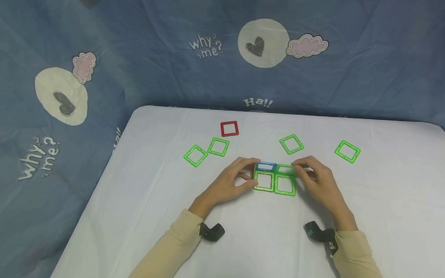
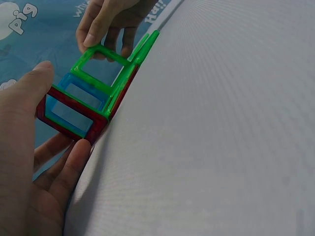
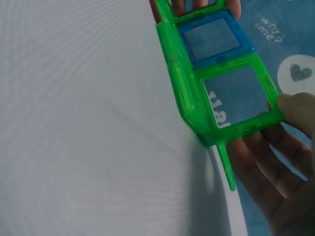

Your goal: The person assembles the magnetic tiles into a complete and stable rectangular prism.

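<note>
L hand [image 1: 229, 183], R hand [image 1: 320, 184] grip edges of frames [image 1: 275, 183].

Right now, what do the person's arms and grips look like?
Long beige fabric sleeves reach the wrists. A small, black, bent device pokes out at the left cuff, and a similar black device at the right cuff. The left grip and right grip are bare, without gloves.

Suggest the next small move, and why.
I'd probably shift the right grip from the tile structure to the loose green tile lying beyond: the left grip pinches the red end tile, and the structure's tiles look edge-joined.
</note>
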Action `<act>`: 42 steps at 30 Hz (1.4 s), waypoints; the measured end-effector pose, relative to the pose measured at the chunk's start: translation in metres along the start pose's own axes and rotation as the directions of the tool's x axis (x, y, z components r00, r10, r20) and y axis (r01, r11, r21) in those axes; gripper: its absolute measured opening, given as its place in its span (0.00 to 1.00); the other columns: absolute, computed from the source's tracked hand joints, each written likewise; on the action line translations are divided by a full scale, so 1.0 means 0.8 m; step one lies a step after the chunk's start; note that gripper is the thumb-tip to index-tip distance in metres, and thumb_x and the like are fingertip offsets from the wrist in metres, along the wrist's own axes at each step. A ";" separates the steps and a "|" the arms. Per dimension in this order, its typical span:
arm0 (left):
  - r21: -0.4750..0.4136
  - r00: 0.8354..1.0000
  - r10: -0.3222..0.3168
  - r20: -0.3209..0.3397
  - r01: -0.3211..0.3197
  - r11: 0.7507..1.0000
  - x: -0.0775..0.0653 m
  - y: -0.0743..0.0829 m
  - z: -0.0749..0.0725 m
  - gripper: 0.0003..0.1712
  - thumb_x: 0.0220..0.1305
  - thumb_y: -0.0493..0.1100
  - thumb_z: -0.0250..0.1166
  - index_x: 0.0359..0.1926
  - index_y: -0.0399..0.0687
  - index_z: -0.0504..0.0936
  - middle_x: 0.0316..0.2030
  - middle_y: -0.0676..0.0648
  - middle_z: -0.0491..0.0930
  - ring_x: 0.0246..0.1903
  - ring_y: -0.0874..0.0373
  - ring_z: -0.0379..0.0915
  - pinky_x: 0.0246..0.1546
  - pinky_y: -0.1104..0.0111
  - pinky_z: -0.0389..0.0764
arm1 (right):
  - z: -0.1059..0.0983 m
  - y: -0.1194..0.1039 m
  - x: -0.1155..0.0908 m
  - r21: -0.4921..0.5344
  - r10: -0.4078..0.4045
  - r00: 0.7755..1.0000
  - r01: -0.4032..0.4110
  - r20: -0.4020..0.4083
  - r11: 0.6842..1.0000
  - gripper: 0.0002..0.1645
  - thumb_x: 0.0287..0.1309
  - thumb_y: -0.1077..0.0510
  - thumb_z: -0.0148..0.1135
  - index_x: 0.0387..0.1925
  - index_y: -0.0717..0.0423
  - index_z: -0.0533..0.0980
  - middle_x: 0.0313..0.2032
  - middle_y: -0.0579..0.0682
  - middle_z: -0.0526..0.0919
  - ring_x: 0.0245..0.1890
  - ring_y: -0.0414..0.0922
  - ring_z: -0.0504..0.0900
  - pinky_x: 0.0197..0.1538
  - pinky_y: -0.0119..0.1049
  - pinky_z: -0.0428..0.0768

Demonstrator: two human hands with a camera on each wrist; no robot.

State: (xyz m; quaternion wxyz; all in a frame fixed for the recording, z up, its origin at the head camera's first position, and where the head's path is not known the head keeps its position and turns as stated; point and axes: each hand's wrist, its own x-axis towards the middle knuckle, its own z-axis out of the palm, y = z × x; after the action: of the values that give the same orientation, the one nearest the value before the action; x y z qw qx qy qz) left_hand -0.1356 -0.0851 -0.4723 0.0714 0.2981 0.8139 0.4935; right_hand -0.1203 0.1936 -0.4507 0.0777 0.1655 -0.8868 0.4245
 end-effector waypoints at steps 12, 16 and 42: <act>0.000 1.000 0.011 0.004 -0.011 1.000 -0.001 -0.003 0.000 0.33 0.62 0.50 0.64 0.66 0.68 0.62 0.57 0.57 0.68 0.53 0.67 0.69 0.50 0.77 0.76 | -0.001 0.002 0.001 -0.013 -0.026 1.000 0.026 0.001 1.000 0.09 0.60 0.63 0.60 0.42 0.52 0.78 0.40 0.43 0.81 0.44 0.23 0.74 0.44 0.17 0.76; 0.000 1.000 0.006 0.006 -0.006 1.000 -0.002 -0.003 -0.001 0.33 0.62 0.50 0.64 0.66 0.68 0.62 0.56 0.57 0.69 0.53 0.67 0.69 0.50 0.76 0.76 | -0.002 0.005 0.000 0.024 -0.010 1.000 0.010 0.020 1.000 0.08 0.63 0.61 0.56 0.43 0.51 0.78 0.40 0.43 0.82 0.42 0.26 0.75 0.47 0.17 0.73; 0.057 0.999 0.001 0.039 -0.003 0.998 -0.002 -0.006 -0.003 0.47 0.49 0.44 0.74 0.67 0.67 0.60 0.56 0.55 0.68 0.52 0.66 0.68 0.51 0.79 0.75 | -0.028 0.033 0.000 0.048 0.245 0.966 -0.242 -0.083 0.969 0.08 0.64 0.54 0.57 0.38 0.55 0.76 0.36 0.38 0.78 0.39 0.25 0.74 0.45 0.15 0.68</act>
State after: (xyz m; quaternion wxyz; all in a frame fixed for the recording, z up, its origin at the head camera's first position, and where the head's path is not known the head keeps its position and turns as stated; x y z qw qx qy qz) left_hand -0.1369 -0.0892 -0.4753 0.0785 0.3103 0.8259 0.4641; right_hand -0.1300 0.2263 -0.4561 0.0612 0.0378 -0.8880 0.4542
